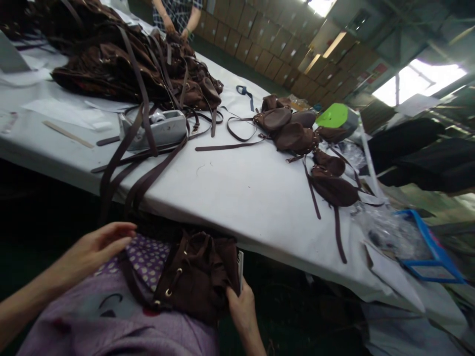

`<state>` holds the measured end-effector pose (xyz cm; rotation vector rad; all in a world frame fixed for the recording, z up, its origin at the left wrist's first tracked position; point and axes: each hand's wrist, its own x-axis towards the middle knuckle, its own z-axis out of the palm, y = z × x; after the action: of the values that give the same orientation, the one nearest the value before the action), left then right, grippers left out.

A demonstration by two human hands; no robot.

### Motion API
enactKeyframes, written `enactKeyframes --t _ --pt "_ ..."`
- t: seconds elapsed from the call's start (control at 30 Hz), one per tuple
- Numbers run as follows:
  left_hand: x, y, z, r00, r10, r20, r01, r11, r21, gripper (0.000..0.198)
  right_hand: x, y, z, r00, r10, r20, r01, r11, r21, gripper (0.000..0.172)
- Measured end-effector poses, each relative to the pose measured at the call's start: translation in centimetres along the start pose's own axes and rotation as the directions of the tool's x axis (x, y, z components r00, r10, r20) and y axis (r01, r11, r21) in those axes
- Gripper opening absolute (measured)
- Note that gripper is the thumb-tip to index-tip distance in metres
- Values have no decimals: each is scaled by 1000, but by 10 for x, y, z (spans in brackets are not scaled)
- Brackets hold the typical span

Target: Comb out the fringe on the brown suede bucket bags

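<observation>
A brown drawstring backpack (200,277) with metal eyelets rests against my lap, in front of the table's near edge. My right hand (243,306) grips its right side, fingers partly hidden. A thin pale strip (240,269) sticks up beside that hand; what it is I cannot make out. On the left, my left hand (106,244) is open, its fingers stretched out and thumb apart, over purple patterned cloth (148,259). A dark strap (131,282) of the backpack hangs below the left fingers. Whether they touch it I cannot tell.
A pile of brown bags (107,69) covers the far left of the white table (230,188), straps draping over a grey tape dispenser (159,131). More brown bags (297,131) lie to the right, near a blue crate (434,267). Another person's hands (176,32) work at the back.
</observation>
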<state>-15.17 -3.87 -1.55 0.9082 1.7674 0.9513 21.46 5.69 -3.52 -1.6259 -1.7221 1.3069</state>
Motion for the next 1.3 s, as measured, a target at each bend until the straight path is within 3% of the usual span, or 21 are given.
enactKeyframes --t 0.07,0.1,0.2,0.3,0.4,0.47,0.5,0.57,0.67,0.77,0.83,0.9,1.0,1.03,1.1,1.17,1.2,1.3 --pt "24 30 44 975 221 35 -223 972 72 41 -3 0 -1 1000 -12 22 12 1000 7 35" --pt "36 43 65 935 339 107 -349 932 96 41 -6 1 -2 1000 -17 24 17 1000 11 35" --pt "60 67 113 816 461 349 -524 844 112 30 -16 9 -3 1000 -24 -2 25 999 29 41" --pt "69 68 133 740 454 496 -580 804 129 20 -25 17 -3 998 -4 -58 6 999 32 45" --pt "68 60 132 712 435 552 -585 802 123 14 -28 22 -3 995 32 -93 -29 999 29 45" --pt "68 56 128 719 413 560 -529 847 54 12 -25 22 -3 995 42 -87 -38 998 45 45" --pt "69 55 126 742 396 540 -465 885 -10 13 -22 22 -3 996 44 -76 -40 998 53 45" --pt "71 51 123 840 301 451 -218 949 -227 16 -16 22 -4 997 47 -56 -44 997 58 46" --pt "77 42 120 951 52 305 133 821 -555 22 -6 21 -6 997 54 -51 -51 998 46 42" --pt "77 25 121 981 -139 135 194 709 -678 24 -1 20 -6 998 41 -47 -40 999 28 37" --pt "70 13 122 958 -283 46 228 655 -721 24 0 20 -5 998 39 -56 -38 999 12 38" --pt "58 6 123 915 -397 67 315 602 -734 31 0 20 -3 996 42 -81 -42 999 -2 39" --pt "40 8 127 857 -379 349 505 488 -712 41 0 20 0 994 37 -106 -37 999 -2 40" --pt "36 11 130 818 -335 468 575 439 -690 41 1 20 1 994 36 -107 -36 999 1 41" --pt "33 19 137 698 -272 662 713 342 -612 39 1 19 1 995 38 -92 -39 999 -7 45" --pt "33 26 144 605 -282 745 794 276 -541 39 -2 18 -2 996 36 -86 -39 999 -38 49" --pt "34 29 146 605 -289 742 795 272 -542 39 -5 17 -4 994 27 -105 -34 998 -61 52" --pt "34 32 147 719 -267 642 694 338 -636 44 -24 15 -12 970 -64 -235 27 987 -157 65"
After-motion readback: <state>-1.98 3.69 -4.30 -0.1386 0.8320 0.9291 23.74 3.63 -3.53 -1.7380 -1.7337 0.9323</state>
